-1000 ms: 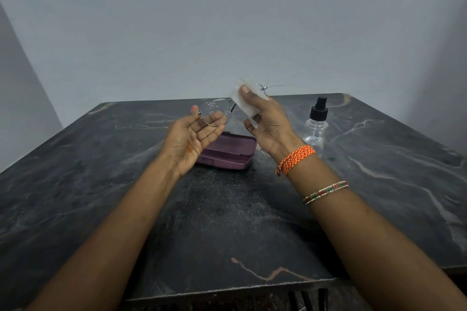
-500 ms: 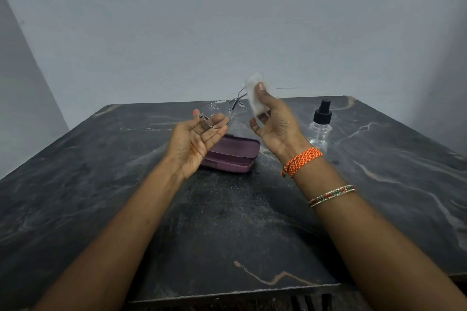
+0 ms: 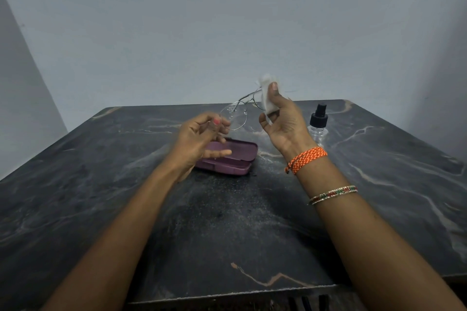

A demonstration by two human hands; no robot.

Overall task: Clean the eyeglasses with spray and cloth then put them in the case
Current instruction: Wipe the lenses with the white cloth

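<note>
Thin metal-framed eyeglasses (image 3: 236, 115) are held up above the table between both hands. My left hand (image 3: 199, 139) pinches the rim of the left lens, which carries small droplets. My right hand (image 3: 283, 121) presses a white cloth (image 3: 267, 94) around the other lens with thumb and fingers; that lens is hidden by the cloth. A purple glasses case (image 3: 235, 156) lies shut on the dark marble table (image 3: 227, 222), right below my left hand. A clear spray bottle (image 3: 318, 126) with a black nozzle stands to the right of my right hand.
A pale wall rises just behind the table's far edge. The table's front edge (image 3: 227, 293) runs close to my body. Both forearms reach across the middle of the tabletop; the right wrist wears an orange thread band and bangles.
My left hand has turned from palm-up under the lens to pinching its rim. My right hand, with the cloth and the glasses, has risen slightly.
</note>
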